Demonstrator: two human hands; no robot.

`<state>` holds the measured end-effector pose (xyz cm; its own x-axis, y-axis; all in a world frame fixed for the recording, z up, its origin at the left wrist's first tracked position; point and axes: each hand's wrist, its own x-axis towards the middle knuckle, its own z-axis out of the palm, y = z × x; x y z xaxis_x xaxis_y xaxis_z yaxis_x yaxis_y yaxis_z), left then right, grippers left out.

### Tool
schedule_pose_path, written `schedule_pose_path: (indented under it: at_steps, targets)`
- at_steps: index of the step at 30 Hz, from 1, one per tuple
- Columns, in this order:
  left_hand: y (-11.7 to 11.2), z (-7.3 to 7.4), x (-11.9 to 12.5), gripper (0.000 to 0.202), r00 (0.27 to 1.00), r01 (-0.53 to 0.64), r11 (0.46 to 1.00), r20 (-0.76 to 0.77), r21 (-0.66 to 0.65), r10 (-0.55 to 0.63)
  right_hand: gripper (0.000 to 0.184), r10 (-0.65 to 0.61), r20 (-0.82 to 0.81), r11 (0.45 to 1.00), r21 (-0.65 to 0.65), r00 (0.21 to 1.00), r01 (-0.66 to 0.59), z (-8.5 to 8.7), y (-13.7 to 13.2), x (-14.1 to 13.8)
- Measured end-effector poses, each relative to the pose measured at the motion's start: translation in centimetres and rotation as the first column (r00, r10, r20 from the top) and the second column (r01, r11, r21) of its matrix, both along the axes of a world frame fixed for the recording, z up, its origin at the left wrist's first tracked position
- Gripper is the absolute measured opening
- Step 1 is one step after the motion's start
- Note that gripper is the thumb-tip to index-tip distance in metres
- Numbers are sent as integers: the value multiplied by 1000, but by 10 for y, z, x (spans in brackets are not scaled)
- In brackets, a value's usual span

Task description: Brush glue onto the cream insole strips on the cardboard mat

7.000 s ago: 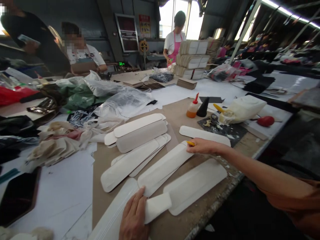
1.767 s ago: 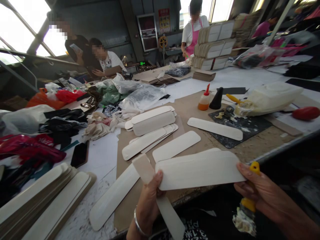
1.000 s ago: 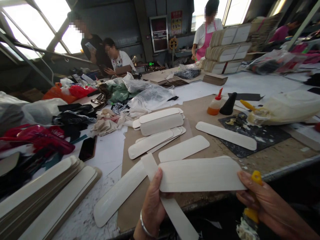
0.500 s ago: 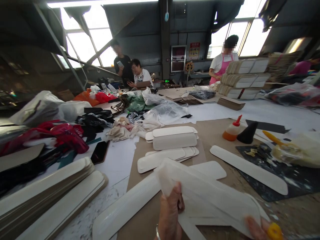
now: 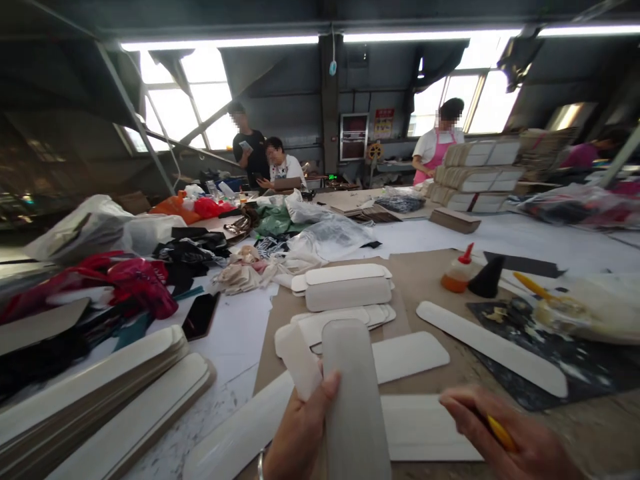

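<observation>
My left hand, a bangle at its wrist, grips a long white panel with rounded corners, held up on end. A narrower pale strip sticks out at the left of its thumb. At the lower right, my right hand is closed around a tool with a yellow handle; its working end is hidden. Beneath the hands, more white panels lie flat on brown board. Past the left hand sits a small stack of white panels.
Piles of panels and a phone lie at left. On the right are a glue bottle, a black cone, a single panel and a smeared black sheet. Bags and cloth scraps cover the back left. Several people are beyond.
The panel has swung from slanting across both hands to upright in my left hand. My right hand has come off its far end and moved up and left. The view has tilted up slightly.
</observation>
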<state>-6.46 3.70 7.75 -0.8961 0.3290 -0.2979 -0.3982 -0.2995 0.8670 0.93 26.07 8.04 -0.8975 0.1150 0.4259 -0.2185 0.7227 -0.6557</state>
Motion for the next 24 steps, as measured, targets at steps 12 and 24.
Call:
schedule_pose_path:
  at_steps: [12, 24]
  targets:
    - [1, -11, 25, 49, 941, 273, 934, -138, -229, -308, 17, 118, -142, 951, 301, 983, -70, 3, -40, -27]
    - [9, -8, 29, 48, 967, 243, 947, -19, -208, -253, 16, 267, -163, 882, 439, 950, -173, 9, -42, -5]
